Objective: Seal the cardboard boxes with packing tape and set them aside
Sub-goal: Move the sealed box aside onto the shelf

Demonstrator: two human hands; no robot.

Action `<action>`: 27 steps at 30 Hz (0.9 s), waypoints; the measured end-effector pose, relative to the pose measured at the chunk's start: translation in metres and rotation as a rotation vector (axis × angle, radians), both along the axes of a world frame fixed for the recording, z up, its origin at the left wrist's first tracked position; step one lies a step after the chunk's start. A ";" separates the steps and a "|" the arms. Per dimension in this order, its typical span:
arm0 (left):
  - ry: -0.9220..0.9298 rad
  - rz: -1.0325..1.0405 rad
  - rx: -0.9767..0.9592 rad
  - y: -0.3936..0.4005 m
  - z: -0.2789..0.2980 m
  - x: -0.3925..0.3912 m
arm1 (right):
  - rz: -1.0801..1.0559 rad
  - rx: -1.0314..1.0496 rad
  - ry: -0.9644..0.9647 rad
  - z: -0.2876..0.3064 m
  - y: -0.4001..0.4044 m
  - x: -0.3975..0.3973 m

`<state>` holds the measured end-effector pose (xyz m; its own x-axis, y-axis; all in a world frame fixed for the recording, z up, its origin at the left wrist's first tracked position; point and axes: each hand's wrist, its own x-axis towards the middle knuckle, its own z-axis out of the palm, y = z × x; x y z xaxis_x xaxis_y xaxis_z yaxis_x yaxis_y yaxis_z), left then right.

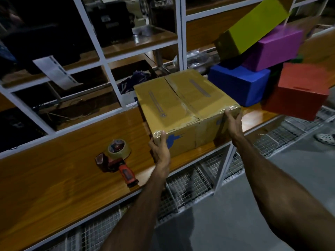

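Apparently sealed, with tape along its top seam, the brown cardboard box [184, 109] sits on the wooden bench [54, 171], right of the tape dispenser [116, 158], left hand [160, 151] and right hand [233, 118] gripping its near corners, seemingly setting it aside beside the coloured boxes [262, 57].

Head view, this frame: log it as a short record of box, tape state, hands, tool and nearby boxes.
box: brown cardboard box on the wooden bench, flaps closed
tape state: clear tape along the top seam and over the near corners
left hand: left hand grips the near left corner
right hand: right hand grips the near right corner
tool: tape dispenser lies on the bench, left of the box, untouched
nearby boxes: blue box, red box, purple box, yellow box, piled to the right
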<state>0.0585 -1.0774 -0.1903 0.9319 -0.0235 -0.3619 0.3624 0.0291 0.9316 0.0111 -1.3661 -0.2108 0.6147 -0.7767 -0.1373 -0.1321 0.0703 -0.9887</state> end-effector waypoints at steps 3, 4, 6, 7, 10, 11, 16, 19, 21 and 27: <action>0.010 -0.043 0.010 -0.002 -0.002 0.011 | 0.073 0.027 0.031 0.007 -0.009 0.011; 0.007 -0.051 0.011 -0.003 -0.002 0.013 | 0.086 0.028 0.059 0.008 -0.013 0.014; 0.006 -0.068 0.017 -0.002 -0.003 0.019 | 0.100 0.040 0.123 0.005 -0.023 0.022; 0.014 -0.083 0.027 -0.002 -0.002 0.022 | 0.107 0.045 0.143 0.004 -0.027 0.026; 0.035 -0.140 0.083 0.005 -0.003 0.025 | 0.103 0.038 0.177 0.009 -0.022 0.028; 0.023 -0.161 0.113 0.011 -0.004 0.022 | 0.084 0.013 0.201 0.010 -0.016 0.026; -0.206 -0.376 0.330 0.064 -0.024 -0.014 | -0.020 -0.122 0.284 0.003 0.054 -0.007; -0.259 -0.459 0.349 0.111 -0.037 -0.045 | -0.037 -0.110 0.227 -0.008 0.121 -0.038; -0.262 -0.479 0.320 0.148 -0.042 -0.066 | -0.027 -0.077 0.211 -0.015 0.173 -0.059; -0.289 -0.307 0.349 0.299 -0.047 -0.097 | 0.245 -0.035 0.179 -0.020 0.348 -0.084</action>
